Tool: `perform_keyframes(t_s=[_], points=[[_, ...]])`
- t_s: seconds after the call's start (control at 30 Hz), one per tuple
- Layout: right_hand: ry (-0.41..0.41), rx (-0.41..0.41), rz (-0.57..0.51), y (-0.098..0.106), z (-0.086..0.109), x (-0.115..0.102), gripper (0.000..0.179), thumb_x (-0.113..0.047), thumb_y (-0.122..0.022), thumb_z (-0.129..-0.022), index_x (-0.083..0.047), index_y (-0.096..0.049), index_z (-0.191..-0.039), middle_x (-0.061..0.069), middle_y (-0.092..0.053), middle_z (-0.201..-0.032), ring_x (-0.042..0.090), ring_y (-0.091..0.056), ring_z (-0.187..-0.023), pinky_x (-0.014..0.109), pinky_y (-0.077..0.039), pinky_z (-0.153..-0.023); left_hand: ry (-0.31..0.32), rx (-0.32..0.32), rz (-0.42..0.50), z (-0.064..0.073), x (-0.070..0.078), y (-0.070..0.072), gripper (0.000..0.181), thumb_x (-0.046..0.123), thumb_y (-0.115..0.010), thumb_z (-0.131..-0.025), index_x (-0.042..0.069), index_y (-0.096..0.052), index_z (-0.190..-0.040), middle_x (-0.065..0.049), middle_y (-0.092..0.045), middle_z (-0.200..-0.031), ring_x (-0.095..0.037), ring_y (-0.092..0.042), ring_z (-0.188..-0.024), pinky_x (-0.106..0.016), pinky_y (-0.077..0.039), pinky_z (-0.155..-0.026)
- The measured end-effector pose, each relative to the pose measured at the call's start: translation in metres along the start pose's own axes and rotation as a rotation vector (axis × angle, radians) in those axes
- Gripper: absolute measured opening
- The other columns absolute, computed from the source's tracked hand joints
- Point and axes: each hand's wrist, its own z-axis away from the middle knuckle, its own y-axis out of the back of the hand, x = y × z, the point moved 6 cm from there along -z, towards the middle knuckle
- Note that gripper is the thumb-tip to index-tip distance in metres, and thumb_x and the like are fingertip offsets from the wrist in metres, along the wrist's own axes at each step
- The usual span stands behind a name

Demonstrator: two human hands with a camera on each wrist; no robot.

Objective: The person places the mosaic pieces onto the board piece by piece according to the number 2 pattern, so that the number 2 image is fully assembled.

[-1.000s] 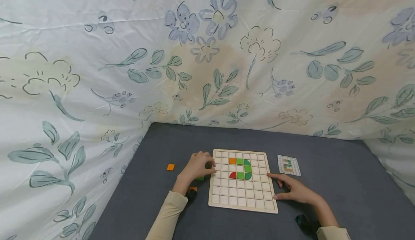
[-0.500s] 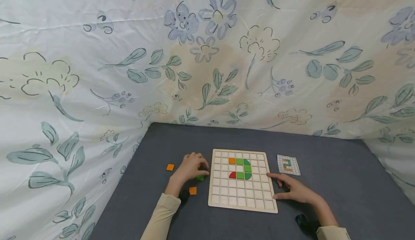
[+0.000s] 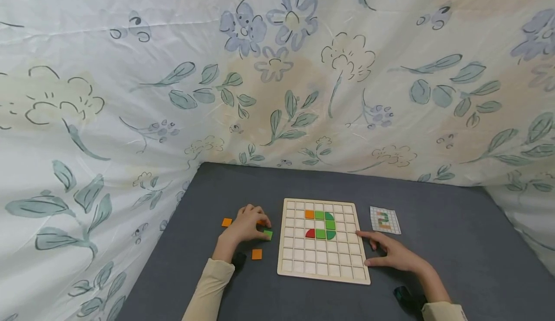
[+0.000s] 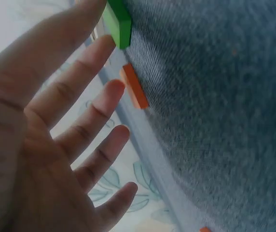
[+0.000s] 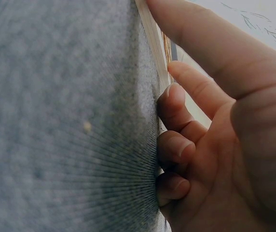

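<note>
My left hand [image 3: 246, 224] is left of the wooden grid board [image 3: 323, 274], low over the table. Its thumb and index fingertips are right at a green square tile [image 3: 268, 235]. An orange tile [image 4: 135, 87] lies near the fingertips in the left wrist view; the hand partly covers it in the head view. My fingers are spread and loosely bent. On the right, my other hand [image 3: 396, 255] touches the board's right edge with thumb and index finger, the remaining fingers curled under. The board carries a curved row of coloured tiles, including an orange square [image 3: 310, 214] and a red rounded piece [image 3: 310, 233].
Two more orange tiles lie on the dark cloth, one [image 3: 227, 222] behind the left hand and one [image 3: 257, 254] nearer the front. A small printed pattern card [image 3: 385, 220] sits right of the board. A floral curtain [image 3: 277, 94] hangs behind and at the left.
My left hand has moved from the board's left edge leftward to the loose tiles, uncovering the front orange tile. The right hand stays at the board's edge. Tiles on the board are unchanged.
</note>
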Motion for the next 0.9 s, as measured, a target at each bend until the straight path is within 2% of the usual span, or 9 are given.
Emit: perform_keyframes(t_s=[0.17,0.47,0.9], points=[[0.001,0.001,0.003,-0.0004,-0.0009,0.0005,0.070,-0.029,-0.073,-0.079,-0.010,-0.043,-0.139,0.009,-0.042,-0.083,0.016,-0.036,-0.068,0.026,-0.027,-0.051,0.017,-0.021,-0.012,0.0026,-0.0034,0.0018,0.023,0.032,-0.082,-0.069,0.025,-0.070,-0.087,0.004,-0.052,-0.097,-0.019,-0.038,-0.095,-0.057,-0.022,-0.102],[-0.009,0.002,0.030,0.0001,-0.0031,0.0039,0.071,-0.032,-0.074,-0.078,-0.011,-0.043,-0.139,0.007,-0.042,-0.083,0.014,-0.037,-0.068,0.025,-0.027,-0.052,0.025,-0.036,0.010,0.0056,0.0000,0.0079,0.025,0.026,-0.083,-0.067,0.021,-0.070,-0.087,0.001,-0.050,-0.098,-0.023,-0.037,-0.099,-0.057,-0.021,-0.103],[-0.004,0.000,0.028,0.0004,-0.0019,0.0048,0.071,-0.032,-0.073,-0.078,-0.011,-0.043,-0.139,0.006,-0.042,-0.083,0.014,-0.037,-0.069,0.026,-0.028,-0.053,0.006,-0.014,-0.014,0.0056,0.0008,0.0063,0.022,0.029,-0.083,-0.067,0.022,-0.070,-0.084,0.002,-0.052,-0.097,-0.021,-0.039,-0.098,-0.056,-0.020,-0.105]])
